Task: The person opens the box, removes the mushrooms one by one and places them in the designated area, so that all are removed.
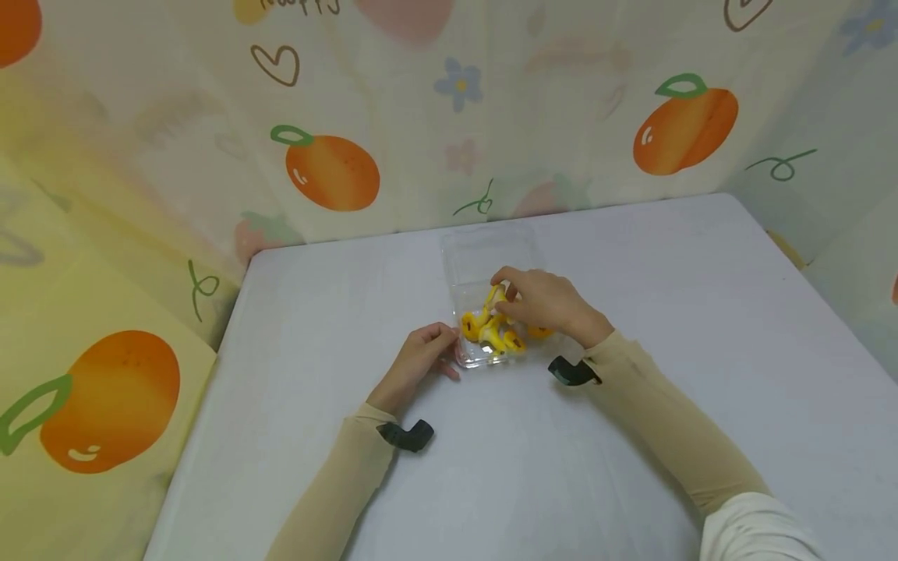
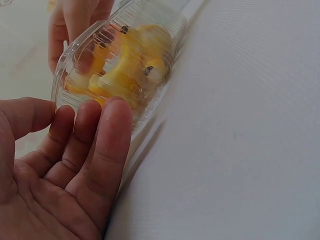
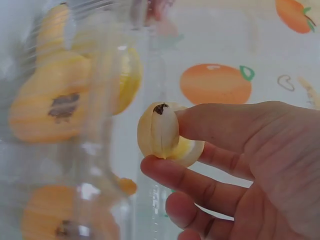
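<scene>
A clear plastic clamshell box lies on the table with its lid folded back, away from me. Several yellow, banana-shaped pieces with dark ends lie in its base. My left hand grips the box's near left rim between thumb and fingers, also seen in the left wrist view. Over the base, my right hand pinches one pale yellow banana-shaped piece with a dark tip between thumb and fingers. Some of the pieces in the box are partly hidden by the right hand.
The table has a white cover. Behind it and at the left hangs a cloth printed with oranges, hearts and flowers. A black strap end sticks out at each sleeve cuff.
</scene>
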Motion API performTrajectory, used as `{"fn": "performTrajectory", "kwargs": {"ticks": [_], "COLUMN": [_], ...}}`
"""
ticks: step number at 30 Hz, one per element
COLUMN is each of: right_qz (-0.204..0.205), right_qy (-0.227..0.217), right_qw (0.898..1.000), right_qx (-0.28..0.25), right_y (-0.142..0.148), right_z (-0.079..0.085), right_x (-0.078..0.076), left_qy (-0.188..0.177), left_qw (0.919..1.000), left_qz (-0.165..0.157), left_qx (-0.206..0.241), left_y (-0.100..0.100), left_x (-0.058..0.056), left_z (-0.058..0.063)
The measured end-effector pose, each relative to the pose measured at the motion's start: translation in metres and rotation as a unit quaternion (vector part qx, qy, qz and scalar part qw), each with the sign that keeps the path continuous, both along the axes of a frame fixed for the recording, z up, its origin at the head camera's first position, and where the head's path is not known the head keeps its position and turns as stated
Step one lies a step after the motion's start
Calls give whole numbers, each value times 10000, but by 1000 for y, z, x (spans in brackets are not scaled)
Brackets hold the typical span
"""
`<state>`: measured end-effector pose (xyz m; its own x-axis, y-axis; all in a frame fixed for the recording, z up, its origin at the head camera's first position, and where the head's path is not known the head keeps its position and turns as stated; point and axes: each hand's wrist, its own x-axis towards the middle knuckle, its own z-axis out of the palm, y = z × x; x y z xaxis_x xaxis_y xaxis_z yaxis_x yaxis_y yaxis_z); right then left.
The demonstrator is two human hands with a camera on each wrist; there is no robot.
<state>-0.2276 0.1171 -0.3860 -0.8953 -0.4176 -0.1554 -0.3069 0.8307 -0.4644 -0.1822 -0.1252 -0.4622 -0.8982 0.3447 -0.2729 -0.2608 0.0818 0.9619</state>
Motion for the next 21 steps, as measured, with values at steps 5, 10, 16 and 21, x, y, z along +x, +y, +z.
{"fn": "performTrajectory", "kwargs": {"ticks": [5,10,16,21], "right_qz": [-59,-181,-341,-379], "right_qy": [16,-46,6,16], "right_qw": [9998,9991,9983,9978], "right_qx": [-184,-384,-472,-544], "right_y": [5,9,16,21], "right_z": [6,11,14,17], "right_x": [2,4,6,9], "left_qy": [1,17,73,125], "left_qw": [10000,10000,10000,9999], "left_qz": [0,13,-7,6], "left_qx": [14,20,-14,3], "left_y": [1,1,1,0], "left_x": [0,1,2,1], "left_z": [-1,0,-1,-3]}}
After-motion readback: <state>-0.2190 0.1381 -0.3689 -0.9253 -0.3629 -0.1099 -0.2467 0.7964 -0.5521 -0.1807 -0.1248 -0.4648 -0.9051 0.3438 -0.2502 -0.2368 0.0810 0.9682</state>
